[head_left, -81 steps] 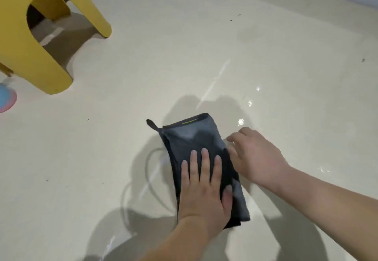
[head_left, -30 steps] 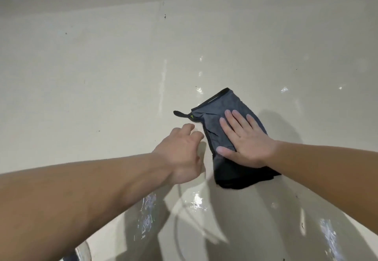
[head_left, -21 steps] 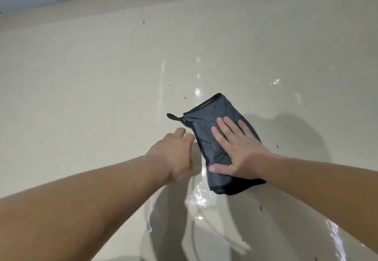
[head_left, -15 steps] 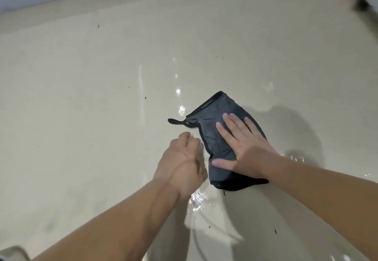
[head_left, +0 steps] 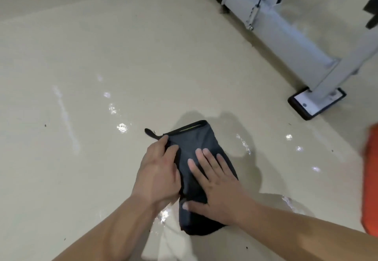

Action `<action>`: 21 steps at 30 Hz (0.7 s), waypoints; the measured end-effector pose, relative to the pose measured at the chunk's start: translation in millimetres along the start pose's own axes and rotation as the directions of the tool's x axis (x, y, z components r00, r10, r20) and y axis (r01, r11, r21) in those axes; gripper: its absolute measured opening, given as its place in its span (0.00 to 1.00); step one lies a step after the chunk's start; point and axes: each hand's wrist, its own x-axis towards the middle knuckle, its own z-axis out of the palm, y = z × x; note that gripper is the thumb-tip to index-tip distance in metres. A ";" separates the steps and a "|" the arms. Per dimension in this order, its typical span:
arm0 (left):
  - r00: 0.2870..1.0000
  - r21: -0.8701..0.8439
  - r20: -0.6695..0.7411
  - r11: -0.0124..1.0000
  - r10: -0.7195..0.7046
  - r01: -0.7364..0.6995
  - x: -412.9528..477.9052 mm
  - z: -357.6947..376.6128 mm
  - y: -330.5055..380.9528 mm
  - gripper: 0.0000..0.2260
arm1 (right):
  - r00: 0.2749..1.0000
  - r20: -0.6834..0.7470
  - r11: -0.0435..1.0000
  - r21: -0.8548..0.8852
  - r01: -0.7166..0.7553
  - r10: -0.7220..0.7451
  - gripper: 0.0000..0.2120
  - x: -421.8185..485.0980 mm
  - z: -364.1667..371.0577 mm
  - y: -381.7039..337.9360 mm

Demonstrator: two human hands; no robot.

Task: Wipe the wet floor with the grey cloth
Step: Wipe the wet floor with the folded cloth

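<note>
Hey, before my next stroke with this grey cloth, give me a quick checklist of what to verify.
1. Right hand flat on the cloth: ok.
2. Left hand gripping the cloth's left edge: cannot tell; it touches the edge, thumb hidden.
3. Cloth folded and lying flat on the floor: ok.
4. Floor dry: not ok; drops shine left of the cloth, and a puddle sits beside the left wrist.
5. Metal frame clear of the cloth: ok, it stands apart at the far right.
</note>
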 end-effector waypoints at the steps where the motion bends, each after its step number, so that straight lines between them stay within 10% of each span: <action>1: 1.000 0.001 0.005 1.000 0.019 -0.019 3.1 3.8 3.7 0.21 | 1.000 0.004 1.000 -0.005 0.009 -0.009 0.49 -4.0 -0.7 5.0; 8: 0.970 0.018 0.074 0.972 0.232 -0.234 32.3 31.6 63.8 0.20 | 0.925 0.085 0.927 0.042 -0.374 0.369 0.53 -10.4 -27.9 82.2; 13: 0.947 -0.011 0.124 0.955 0.296 -0.296 52.7 45.0 99.5 0.22 | 0.652 0.136 0.635 0.149 -0.758 0.746 0.56 -28.2 -50.7 162.9; 21: 0.945 -0.002 0.203 0.965 0.257 -0.262 54.0 52.1 90.9 0.19 | 0.540 -0.069 0.541 0.219 -0.812 0.839 0.51 -39.1 -15.4 113.4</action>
